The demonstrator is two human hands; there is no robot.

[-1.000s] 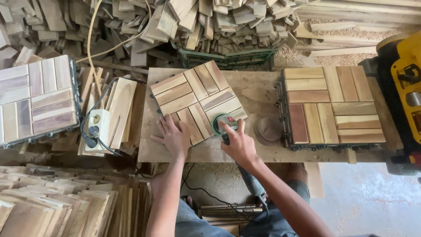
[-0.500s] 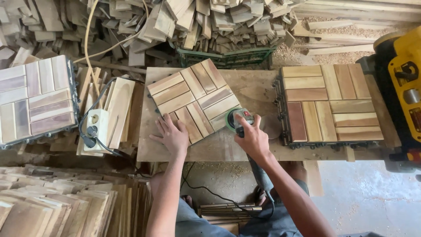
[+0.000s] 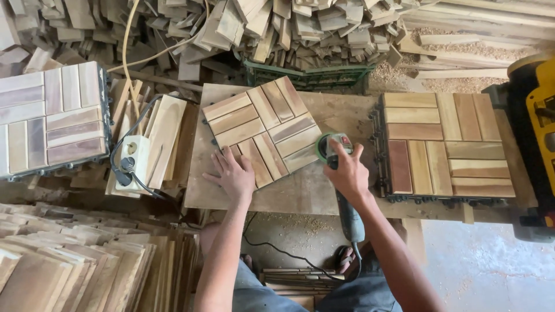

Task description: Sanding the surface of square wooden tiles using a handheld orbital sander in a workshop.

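Landmark: wooden tile, lying rotated, diamond-wise, on workbench.

I see stack of finished tiles far left of tile; power strip between them.

My left hand flat, fingers spread, pressing tile's near corner.

My right hand clamped around sander, just right of tile; sanding head touches tile's right corner, body's long axis runs back toward me. Right hand nearer sander.

Second tile right of sander, close: little room rightward. Bare bench near edge open.
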